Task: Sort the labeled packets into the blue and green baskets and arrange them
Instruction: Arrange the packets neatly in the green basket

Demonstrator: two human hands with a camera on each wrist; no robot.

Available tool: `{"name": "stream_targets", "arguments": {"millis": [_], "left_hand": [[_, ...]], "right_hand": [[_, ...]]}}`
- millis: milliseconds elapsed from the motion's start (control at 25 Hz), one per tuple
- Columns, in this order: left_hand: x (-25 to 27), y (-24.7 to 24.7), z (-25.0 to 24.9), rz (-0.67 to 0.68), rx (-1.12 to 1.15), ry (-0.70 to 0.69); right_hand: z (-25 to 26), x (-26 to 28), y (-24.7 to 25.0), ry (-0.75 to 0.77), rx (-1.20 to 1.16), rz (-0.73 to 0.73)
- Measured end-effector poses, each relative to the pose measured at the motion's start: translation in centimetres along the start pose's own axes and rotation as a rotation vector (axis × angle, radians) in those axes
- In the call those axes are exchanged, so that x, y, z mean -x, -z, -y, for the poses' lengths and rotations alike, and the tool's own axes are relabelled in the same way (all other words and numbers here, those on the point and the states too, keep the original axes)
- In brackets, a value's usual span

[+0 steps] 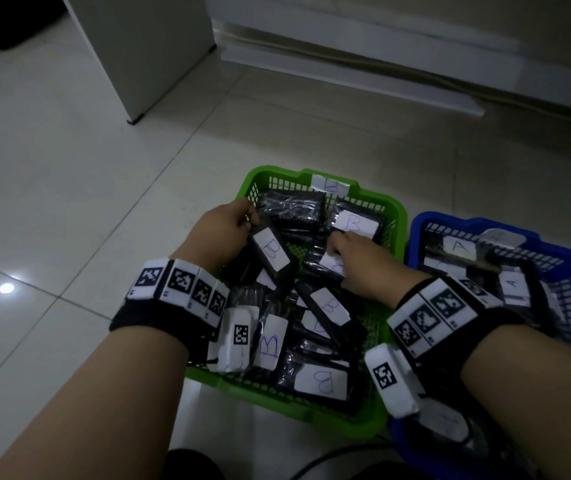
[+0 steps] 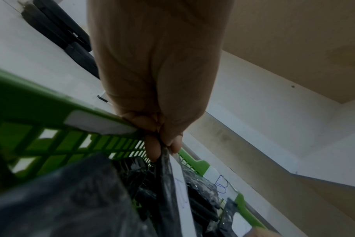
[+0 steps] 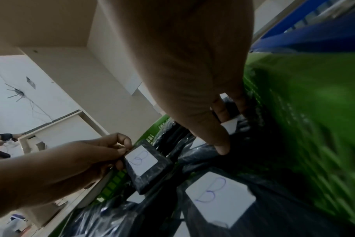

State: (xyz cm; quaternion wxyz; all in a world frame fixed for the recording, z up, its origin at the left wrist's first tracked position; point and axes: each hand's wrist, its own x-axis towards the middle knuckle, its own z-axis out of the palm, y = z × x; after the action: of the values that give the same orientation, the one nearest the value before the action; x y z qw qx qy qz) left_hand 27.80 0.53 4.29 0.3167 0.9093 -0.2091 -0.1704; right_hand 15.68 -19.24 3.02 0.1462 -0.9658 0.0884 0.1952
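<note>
Head view: forearms filling the lower frame, both wearing black wristbands with white coded tags. Left hand (image 1: 223, 226) reaching over the near-left part of the green basket (image 1: 252, 181), pinching the end of a black packet (image 1: 272, 254) with a white "B" label, lifting it tilted above the pile. Right hand (image 1: 360, 261) dipping into the middle of the green basket, fingers curling down onto a second B packet (image 1: 332, 266); whether gripping or just touching, cannot tell. Sitting loose all over the green basket: more black B-labeled packets. Blue basket (image 1: 426, 230) touching the green basket's right side, holding packets labeled "A".

Left wrist view: fingertips (image 2: 152, 149) pressing together with the thumb on the packet's (image 2: 166, 184) upper edge, packet hanging edge-on inside the green basket's (image 2: 51, 104) wall.

Right wrist view: right hand (image 3: 192, 80) pointing down into the green basket (image 3: 314, 96), thumb tip resting on black wrap, other fingers touching a white label deeper in; grip state unclear. Left hand (image 3: 103, 152) showing beyond, pinching the packet's (image 3: 146, 165) corner. Blue basket (image 3: 314, 35) showing past the green basket's rim.
</note>
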Motion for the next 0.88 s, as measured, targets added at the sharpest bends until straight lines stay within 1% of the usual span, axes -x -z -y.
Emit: {"name": "stream_targets", "arguments": {"millis": [80, 120, 160, 200, 240, 280, 320, 360, 400, 440, 520, 600, 680, 720, 760, 800, 840, 880], "left_hand": [[0.1, 0.0, 0.1, 0.002, 0.048, 0.011], [0.1, 0.1, 0.3, 0.004, 0.11, 0.031], [0.1, 0.2, 0.4, 0.001, 0.196, 0.056], [0.0, 0.3, 0.4, -0.005, 0.289, 0.083], [-0.1, 0.4, 0.4, -0.01, 0.359, 0.106], [-0.2, 0.5, 0.3, -0.013, 0.403, 0.116], [-0.2, 0.6, 0.0, -0.009, 0.429, 0.116], [-0.2, 0.5, -0.4, 0.002, 0.442, 0.104], [-0.1, 0.4, -0.8, 0.015, 0.431, 0.082], [-0.1, 0.2, -1.2, 0.027, 0.39, 0.054], [0.0, -0.2, -1.7, 0.061, 0.196, -0.001], [0.0, -0.8, -2.2, 0.141, -0.118, -0.058], [0.2, -1.8, -2.8, 0.266, -0.444, -0.094], [0.2, -2.4, -3.1, 0.327, -0.572, -0.092], [0.2, -2.8, -3.4, 0.373, -0.659, -0.086], [0.2, -3.2, -3.6, 0.406, -0.704, -0.076], [0.1, -3.4, -3.7, 0.428, -0.715, -0.065], [-0.1, -3.5, -3.7, 0.449, -0.711, -0.049]], "right_hand": [[-0.2, 0.1, 0.6, -0.01, -0.017, 0.048], [-0.3, 0.0, 1.0, -0.029, -0.013, 0.071], [-0.1, -0.1, 1.5, -0.054, 0.001, 0.066], [0.3, -0.1, 2.1, -0.083, -0.008, 0.021], [1.0, 0.0, 2.5, -0.11, -0.084, -0.05], [1.7, 0.2, 2.8, -0.115, -0.221, -0.119], [2.5, 0.3, 3.0, -0.091, -0.382, -0.15], [3.3, 0.6, 3.3, -0.04, -0.502, -0.147], [4.0, 0.9, 3.3, 0.006, -0.54, -0.126], [4.2, 1.0, 3.1, 0.033, -0.522, -0.118], [3.7, 0.8, 2.5, 0.024, -0.401, -0.155], [2.5, 0.5, 2.0, -0.061, -0.256, -0.127], [1.3, 0.8, 1.5, -0.143, -0.038, -0.033], [0.8, 1.1, 1.3, -0.168, 0.076, -0.023], [0.6, 1.4, 1.2, -0.175, 0.164, -0.055], [0.7, 1.7, 1.1, -0.166, 0.204, -0.109], [0.8, 1.9, 1.1, -0.151, 0.196, -0.16], [0.9, 2.1, 1.0, -0.127, 0.158, -0.18]]}}
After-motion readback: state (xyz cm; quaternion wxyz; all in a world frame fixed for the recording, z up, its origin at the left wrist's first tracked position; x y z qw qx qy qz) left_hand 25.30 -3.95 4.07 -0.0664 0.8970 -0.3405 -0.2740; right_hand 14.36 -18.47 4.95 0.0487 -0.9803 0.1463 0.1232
